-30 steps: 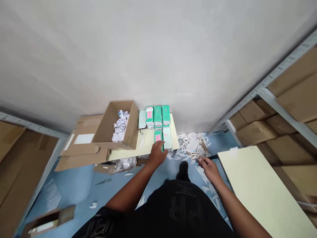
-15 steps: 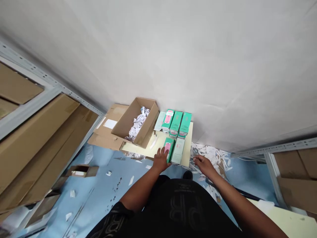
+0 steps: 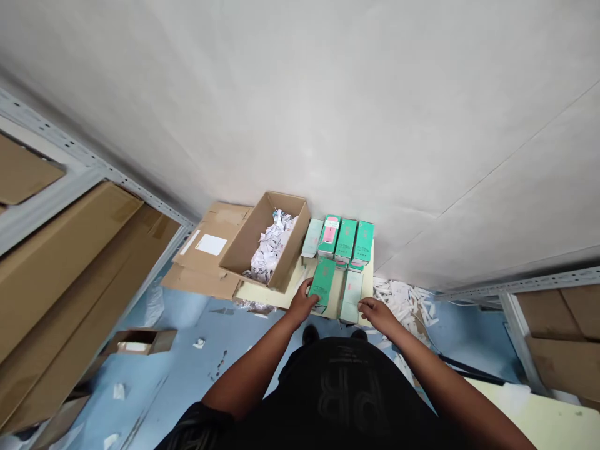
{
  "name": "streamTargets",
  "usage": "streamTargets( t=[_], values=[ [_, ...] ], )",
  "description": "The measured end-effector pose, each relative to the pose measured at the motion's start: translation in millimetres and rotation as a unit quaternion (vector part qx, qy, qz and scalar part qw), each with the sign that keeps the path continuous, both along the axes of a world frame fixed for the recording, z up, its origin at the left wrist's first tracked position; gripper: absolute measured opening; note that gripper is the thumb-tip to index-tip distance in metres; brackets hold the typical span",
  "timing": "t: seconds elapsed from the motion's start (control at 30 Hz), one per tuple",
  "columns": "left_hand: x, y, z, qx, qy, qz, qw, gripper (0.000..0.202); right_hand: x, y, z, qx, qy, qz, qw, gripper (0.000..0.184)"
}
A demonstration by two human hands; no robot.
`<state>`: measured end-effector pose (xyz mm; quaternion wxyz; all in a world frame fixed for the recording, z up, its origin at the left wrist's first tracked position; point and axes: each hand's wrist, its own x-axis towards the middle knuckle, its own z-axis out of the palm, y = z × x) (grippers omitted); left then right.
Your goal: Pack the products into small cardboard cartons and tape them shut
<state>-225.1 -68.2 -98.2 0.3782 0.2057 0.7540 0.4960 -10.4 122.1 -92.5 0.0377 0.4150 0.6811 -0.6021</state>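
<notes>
My left hand [image 3: 300,307] is closed round the near left side of a green box [image 3: 323,282], its thumb at the front end and its fingers along the side. Beside that box lies a pale green box [image 3: 351,294]. My right hand [image 3: 379,312] is at the pale box's right edge, fingertips pinched together; what they hold, if anything, is too small to make out. Behind, a row holds a green box with a pink label [image 3: 330,232], two plain green boxes and another pale green box [image 3: 313,237]. More green boxes show partly underneath.
An open cardboard carton [image 3: 296,262] with crumpled paper [image 3: 274,244] stands left on the cream table [image 3: 287,300]. Flattened cardboard [image 3: 201,281] lies beyond it. Paper scraps [image 3: 405,300] litter the blue floor. Shelving with cartons [image 3: 84,275] flanks both sides; a grey wall is ahead.
The green box by my left hand showed a pink label on top; now a plain green face is up. My left hand has closed on it. My right hand has come left to the pale box.
</notes>
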Motion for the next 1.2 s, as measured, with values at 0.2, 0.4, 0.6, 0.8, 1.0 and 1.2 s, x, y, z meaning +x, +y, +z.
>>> streamTargets(
  t=[0.2,0.4,0.6,0.8,1.0,1.2],
  values=[
    [-20.8,-4.8,50.8,0.151,-0.296,-0.066,0.941,0.070,-44.4,-41.7,45.6,-0.175,0.158,-0.150,0.960,0.054],
    [7.2,27.8,66.0,0.157,-0.368,-0.213,0.891,0.071,-31.9,-58.2,86.6,-0.171,0.292,-0.258,0.905,0.065],
    [61.2,62.9,81.7,0.124,-0.388,-0.303,0.862,0.065,39.1,-60.2,94.7,-0.098,0.303,-0.386,0.866,0.060],
    [152.7,108.1,87.6,0.077,-0.289,-0.423,0.855,0.045,157.5,-60.2,102.8,-0.017,0.309,-0.498,0.810,0.060],
    [291.4,142.3,71.1,0.004,-0.148,-0.473,0.869,0.047,341.8,-74.1,98.9,0.116,0.260,-0.599,0.748,0.059],
    [418.9,154.0,78.5,0.001,-0.057,-0.577,0.814,0.033,507.6,-103.0,58.1,0.189,0.171,-0.669,0.699,0.062]
  ],
)
